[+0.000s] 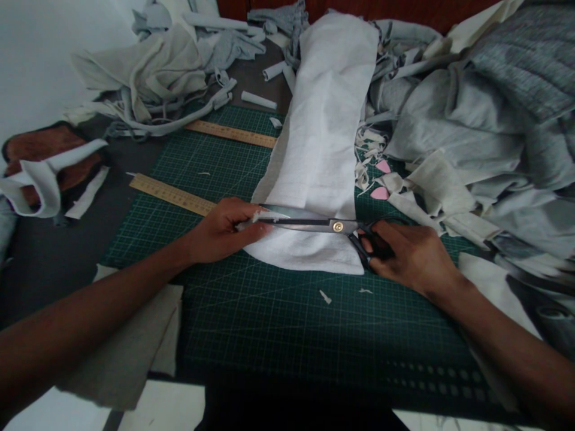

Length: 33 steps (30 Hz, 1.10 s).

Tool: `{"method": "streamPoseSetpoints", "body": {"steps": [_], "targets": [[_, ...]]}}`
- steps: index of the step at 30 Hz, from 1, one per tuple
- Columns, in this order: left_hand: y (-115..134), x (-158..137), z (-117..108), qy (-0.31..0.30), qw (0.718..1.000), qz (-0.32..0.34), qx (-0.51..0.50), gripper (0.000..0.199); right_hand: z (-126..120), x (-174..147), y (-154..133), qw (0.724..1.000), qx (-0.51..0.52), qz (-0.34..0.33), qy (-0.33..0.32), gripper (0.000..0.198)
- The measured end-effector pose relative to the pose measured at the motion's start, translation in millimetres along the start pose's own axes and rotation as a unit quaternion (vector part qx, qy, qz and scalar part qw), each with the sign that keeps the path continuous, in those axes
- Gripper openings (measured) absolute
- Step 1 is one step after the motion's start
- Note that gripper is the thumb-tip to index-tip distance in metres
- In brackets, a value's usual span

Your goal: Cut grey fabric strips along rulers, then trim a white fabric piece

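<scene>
White cloth (330,120), scissors (338,227) by near edge, open green mat (269,335) in front

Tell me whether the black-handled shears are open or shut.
Slightly open: the shears have blades narrowly parted toward the left hand.

grey cloth heap (453,120): right | two pink pieces (380,193): near it | beige cloth pile (168,66): upper left

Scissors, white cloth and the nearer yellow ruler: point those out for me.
Scissors (338,227): head view, on the pivot screw.
White cloth (322,131): head view, on the stretch beyond the blades.
Nearer yellow ruler (173,195): head view, on its exposed face.
</scene>
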<state>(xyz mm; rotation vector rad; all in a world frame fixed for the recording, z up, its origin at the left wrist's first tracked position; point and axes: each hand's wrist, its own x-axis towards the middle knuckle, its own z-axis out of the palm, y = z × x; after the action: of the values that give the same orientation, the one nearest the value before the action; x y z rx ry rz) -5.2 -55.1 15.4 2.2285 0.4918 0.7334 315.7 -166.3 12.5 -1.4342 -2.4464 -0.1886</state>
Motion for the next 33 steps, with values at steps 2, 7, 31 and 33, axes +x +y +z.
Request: {"method": "streamPoseSetpoints", "body": {"steps": [2, 7, 31, 33], "targets": [[-1.3, -0.1, -0.6, 0.005, 1.0, 0.015, 0.005, 0.016, 0.1, 0.5, -1.3, 1.0, -0.005, 0.016, -0.004, 0.005], [-2.7, -0.2, -0.7, 0.016, 0.998, 0.055, 0.001, 0.016, -0.2, -0.2, -1.3, 1.0, 0.01, 0.019, -0.009, 0.005], [-0.4, 1.0, -0.5, 0.023, 0.999, 0.025, -0.011, 0.032, -3.4, -3.2, 4.1, 0.999, 0.037, -0.023, -0.008, 0.009], [-0.8, 0.7, -0.7, 0.025, 0.999, 0.024, -0.004, 0.032, -3.0, -3.2, 4.2, 0.999, 0.046, -0.025, -0.009, 0.009]]}}
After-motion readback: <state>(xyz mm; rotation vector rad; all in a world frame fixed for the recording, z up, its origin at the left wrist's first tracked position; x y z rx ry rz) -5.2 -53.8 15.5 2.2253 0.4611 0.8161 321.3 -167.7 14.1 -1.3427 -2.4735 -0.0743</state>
